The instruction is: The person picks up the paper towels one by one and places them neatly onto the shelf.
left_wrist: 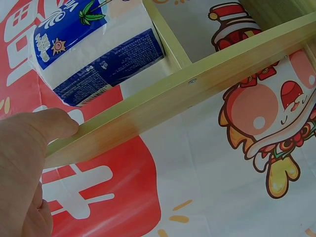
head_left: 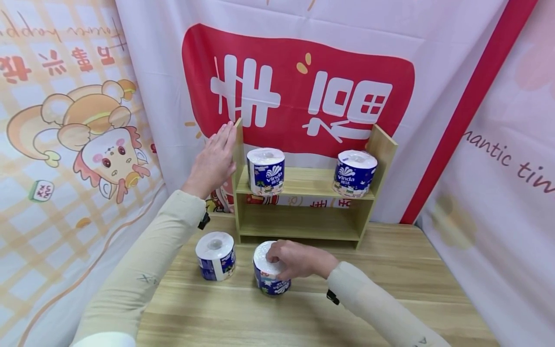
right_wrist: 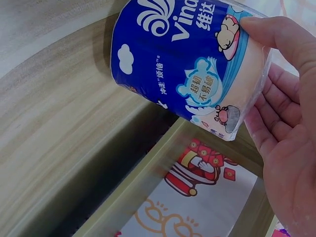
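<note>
My right hand (head_left: 297, 259) grips a toilet roll (head_left: 272, 284) in blue and white Vinda wrapping, low in front of the wooden shelf (head_left: 299, 221). In the right wrist view, the thumb lies on the printed side of that toilet roll (right_wrist: 182, 64), with several fingers at its end. My left hand (head_left: 213, 161) holds the upper part of the shelf's left side panel. Its thumb presses the panel's edge (left_wrist: 138, 98) in the left wrist view; its fingertips are partly hidden. Two wrapped rolls stand on the upper board: one left (head_left: 266, 173), one right (head_left: 354, 176).
Another wrapped toilet roll (head_left: 216, 258) stands upright on the wooden table (head_left: 329, 315), left of the gripped one. Below the upper board is a lower board (head_left: 299, 229). A printed cloth (head_left: 299, 43) hangs behind the shelf, with more cloth at both sides.
</note>
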